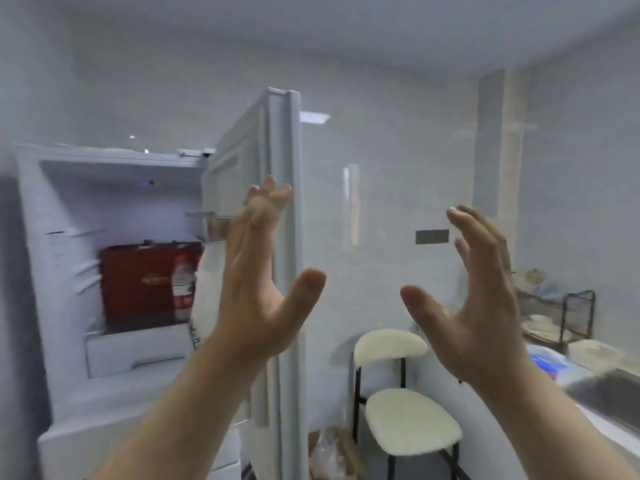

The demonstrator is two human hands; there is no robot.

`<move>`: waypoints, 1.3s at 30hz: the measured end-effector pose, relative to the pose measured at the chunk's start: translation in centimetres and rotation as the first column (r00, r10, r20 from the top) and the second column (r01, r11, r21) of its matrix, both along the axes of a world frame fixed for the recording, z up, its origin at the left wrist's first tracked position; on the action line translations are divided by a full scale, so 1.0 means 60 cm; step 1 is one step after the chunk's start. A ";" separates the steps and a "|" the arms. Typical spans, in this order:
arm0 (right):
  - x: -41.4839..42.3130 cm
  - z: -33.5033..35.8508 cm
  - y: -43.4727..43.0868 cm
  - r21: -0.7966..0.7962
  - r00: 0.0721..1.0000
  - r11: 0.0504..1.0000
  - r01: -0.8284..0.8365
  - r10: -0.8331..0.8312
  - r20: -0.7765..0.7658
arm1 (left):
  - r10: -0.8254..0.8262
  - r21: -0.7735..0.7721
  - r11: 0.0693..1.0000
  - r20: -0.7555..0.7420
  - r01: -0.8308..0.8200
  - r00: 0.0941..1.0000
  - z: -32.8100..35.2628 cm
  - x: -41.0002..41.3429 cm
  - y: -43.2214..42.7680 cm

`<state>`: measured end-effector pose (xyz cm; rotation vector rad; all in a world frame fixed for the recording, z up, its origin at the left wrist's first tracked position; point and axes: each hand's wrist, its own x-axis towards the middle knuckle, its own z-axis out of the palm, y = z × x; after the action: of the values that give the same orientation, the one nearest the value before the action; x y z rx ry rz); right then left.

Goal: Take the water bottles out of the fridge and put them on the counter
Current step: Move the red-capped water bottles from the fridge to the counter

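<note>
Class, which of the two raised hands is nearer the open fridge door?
The left hand: its fingertips overlap the edge of the fridge door in the view, while the right hand is raised clear of it, above the chair.

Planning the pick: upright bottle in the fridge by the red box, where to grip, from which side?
Probably wrap a hand round the water bottle at its labelled middle, coming straight in from the open front: it stands upright, the red box crowds its left and back.

Bare forearms, left hand, right hand
</note>
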<state>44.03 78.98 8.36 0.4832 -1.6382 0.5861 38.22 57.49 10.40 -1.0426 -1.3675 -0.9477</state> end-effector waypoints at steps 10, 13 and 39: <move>-0.143 0.010 -0.405 0.049 0.925 0.924 -0.380 0.381 -0.004 | 0.343 0.101 0.930 0.117 -0.355 0.932 -0.005 -0.042 -0.421; -0.179 0.005 -0.499 0.031 0.901 0.900 -0.435 0.434 0.012 | 0.348 0.113 0.924 0.142 -0.365 0.927 -0.011 -0.068 -0.511; -0.723 -0.115 -0.801 -0.511 0.864 0.817 -0.267 0.438 0.249 | 0.159 0.117 0.965 0.452 -0.234 0.878 -0.128 -0.623 -0.726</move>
<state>0.67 30.90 1.46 0.3418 -1.6761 1.3868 0.82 13.92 2.70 -0.5609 -1.6932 -1.1665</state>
